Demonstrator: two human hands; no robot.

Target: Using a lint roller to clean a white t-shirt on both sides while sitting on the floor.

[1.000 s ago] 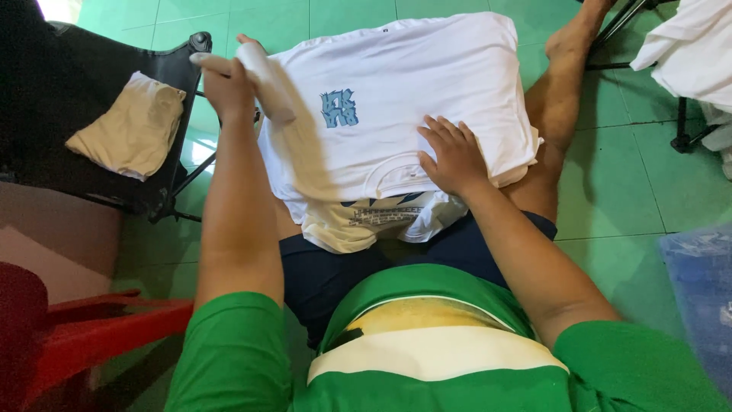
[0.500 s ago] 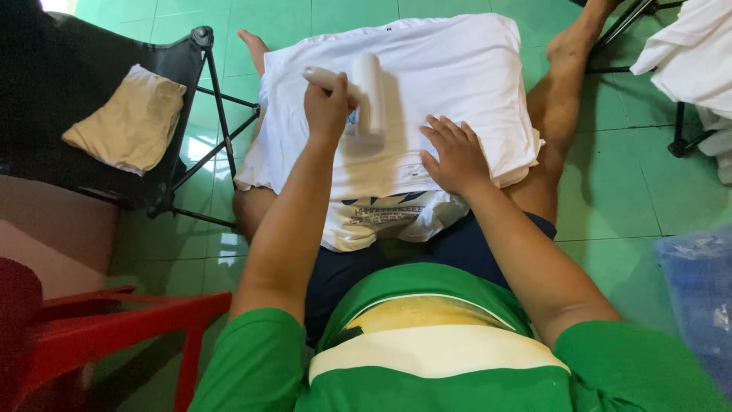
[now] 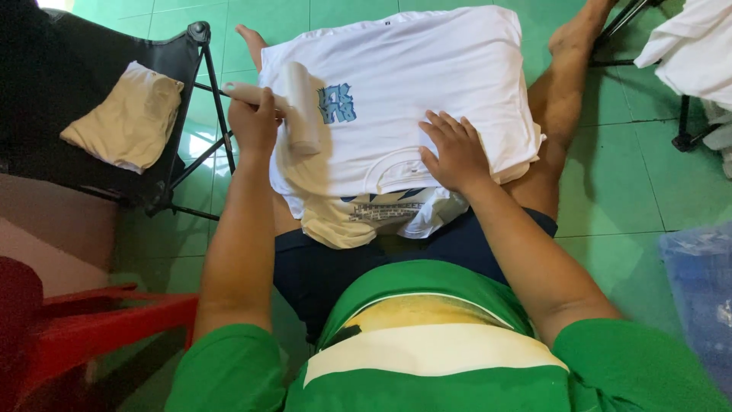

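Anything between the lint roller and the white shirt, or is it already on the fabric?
Nothing visible. The left hand grips the lint roller by its handle, and the roller head lies on the white shirt beside the blue print. The right hand presses flat on the shirt, apart from the roller.

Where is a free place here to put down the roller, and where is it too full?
Free: green floor between right leg and black stand; black chair seat above beige cloth. Crowded: the lap, with white shirt, left hand gripping lint roller, right hand.
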